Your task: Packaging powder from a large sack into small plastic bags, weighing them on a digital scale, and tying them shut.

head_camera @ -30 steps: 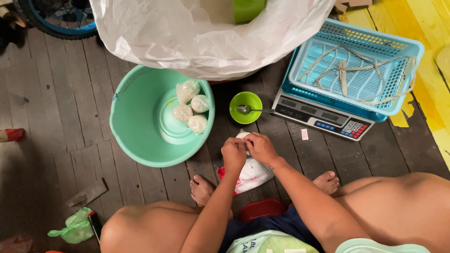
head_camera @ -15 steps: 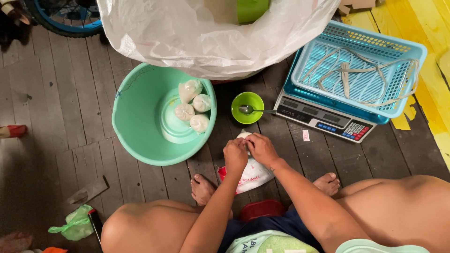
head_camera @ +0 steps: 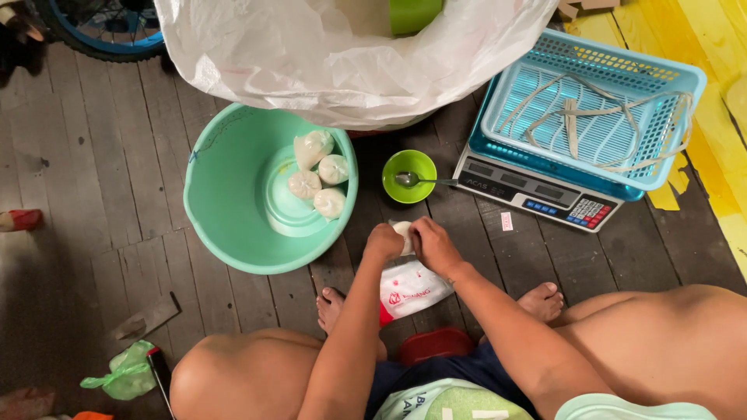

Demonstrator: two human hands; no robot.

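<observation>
Basin (head_camera: 226, 225) left, small bowl (head_camera: 409, 176) ahead

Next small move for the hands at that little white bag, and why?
Probably finish closing the small bag and set it in the basin. Both the left hand and right hand pinch at its top, above a printed packet on the floor. Four similar filled bags already lie in the basin close by on the left.

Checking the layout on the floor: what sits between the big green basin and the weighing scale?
In the head view, a small green bowl holding a spoon sits on the floorboards between the basin and the scale.
</observation>
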